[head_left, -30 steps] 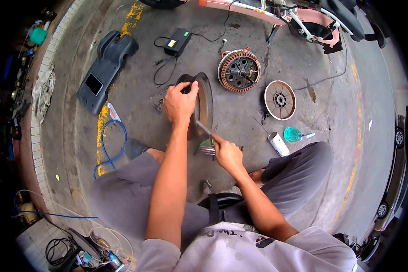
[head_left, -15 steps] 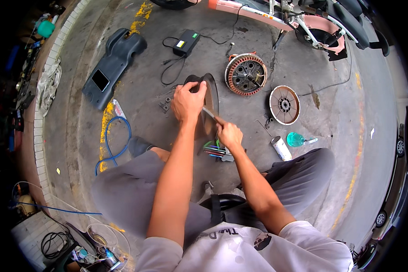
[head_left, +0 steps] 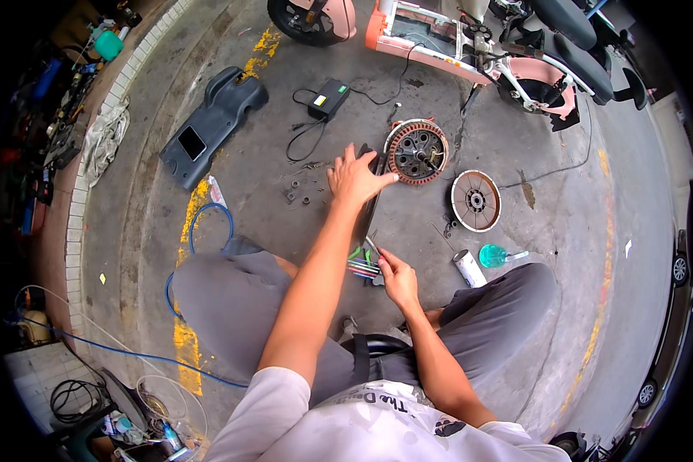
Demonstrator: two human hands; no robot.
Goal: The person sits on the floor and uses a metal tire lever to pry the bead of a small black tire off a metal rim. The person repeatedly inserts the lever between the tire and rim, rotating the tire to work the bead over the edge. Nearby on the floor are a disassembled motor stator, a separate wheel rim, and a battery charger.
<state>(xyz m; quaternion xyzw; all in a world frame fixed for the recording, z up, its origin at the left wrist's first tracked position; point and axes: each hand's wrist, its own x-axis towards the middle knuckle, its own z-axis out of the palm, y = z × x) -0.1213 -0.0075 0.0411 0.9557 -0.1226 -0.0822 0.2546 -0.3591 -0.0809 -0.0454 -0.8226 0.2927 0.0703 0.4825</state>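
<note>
Concrete workshop floor, oily, parts strewn everywhere; pink scooter (head_left: 470, 46) stripped at top of frame, dark body panel (head_left: 212, 123) upper left, blue hose (head_left: 200, 231) looping at left.

Person sits on ground, knees apart, work area betw. legs at frame centre.

Left hand (head_left: 356, 175): reaching fwd, fingers spread flat, palm down on top edge of dark hub shell (head_left: 373, 204), which stands on its rim just left of the stator. Not a closed grip, more a steadying press.

Right hand (head_left: 396, 277): lower, centre frame, fingers curled and pinching a thin metal tool (head_left: 371, 246) near the bundle of coloured wires (head_left: 362, 268) at the shell's foot. Tool tip detail too small to tell.

Nearby: stator w/ copper windings (head_left: 417, 151) touching or just beside shell, upper centre; round side cover (head_left: 475, 201) flat on floor to its right; white can (head_left: 467, 268) and teal bottle (head_left: 494, 255) right of the right hand; black charger box (head_left: 329, 98) w/ cable, top centre; small nuts (head_left: 296, 192) loose left of left hand.

Risks, imo:
- shell on edge, held only by open palm, so it could tip or roll onto stator windings.
- metal tool close to wire bundle, so a slip could nick insulation.
- loose nuts on open floor get kicked or lost easily.
- charger cable trails near the work area, a snag hazard.
</note>
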